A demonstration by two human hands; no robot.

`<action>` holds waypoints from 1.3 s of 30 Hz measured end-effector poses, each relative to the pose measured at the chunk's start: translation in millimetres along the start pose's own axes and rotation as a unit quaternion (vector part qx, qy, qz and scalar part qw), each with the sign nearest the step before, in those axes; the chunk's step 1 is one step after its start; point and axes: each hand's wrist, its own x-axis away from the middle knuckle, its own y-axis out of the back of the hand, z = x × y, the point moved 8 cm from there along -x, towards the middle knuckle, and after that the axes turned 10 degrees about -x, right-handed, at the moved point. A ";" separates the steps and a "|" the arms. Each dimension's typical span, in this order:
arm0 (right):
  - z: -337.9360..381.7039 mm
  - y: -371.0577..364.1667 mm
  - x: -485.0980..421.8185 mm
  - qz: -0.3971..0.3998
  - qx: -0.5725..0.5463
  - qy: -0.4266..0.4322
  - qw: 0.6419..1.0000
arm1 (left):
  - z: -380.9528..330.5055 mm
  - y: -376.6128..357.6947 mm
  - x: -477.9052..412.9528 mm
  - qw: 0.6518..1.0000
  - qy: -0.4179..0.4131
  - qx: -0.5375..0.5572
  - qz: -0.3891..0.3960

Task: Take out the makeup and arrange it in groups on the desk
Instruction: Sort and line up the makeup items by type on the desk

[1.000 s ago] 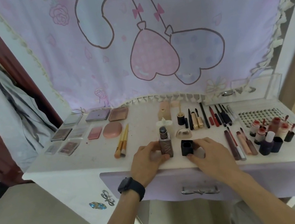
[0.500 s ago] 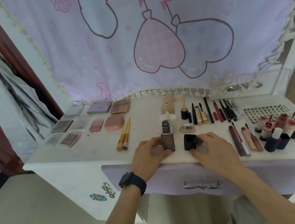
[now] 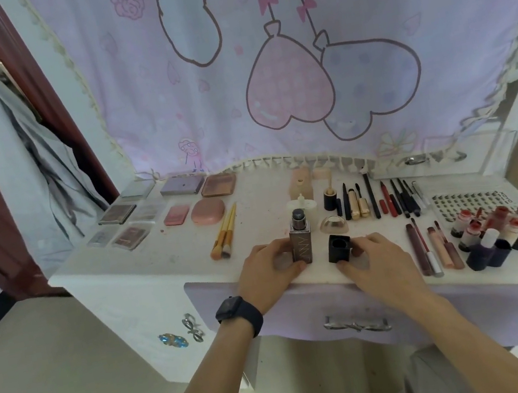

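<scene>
On my feed both forearms are bare, from the near edge of the picture up to the left hand [image 3: 269, 272] and the right hand [image 3: 374, 260]. The left wrist carries a black smartwatch [image 3: 236, 311], with a rounded-square dark face that shows blank on my screen and a broad matte black band close around the wrist. At the near edge, under the arms, I make out light grey trousers [image 3: 431, 377], loose and slightly creased.
</scene>
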 end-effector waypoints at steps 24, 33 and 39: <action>52.9 -74.5 62.1 -0.115 0.065 0.373 0.918 | 70.4 47.2 5.2 0.981 0.055 -0.186 0.018; 51.0 -72.8 65.8 -0.140 0.055 0.384 0.911 | 19.4 13.5 22.3 0.983 -0.050 -0.178 0.008; 51.2 -72.6 66.8 -0.139 0.046 0.384 0.912 | -2.7 -7.3 19.6 0.984 -0.038 -0.173 0.028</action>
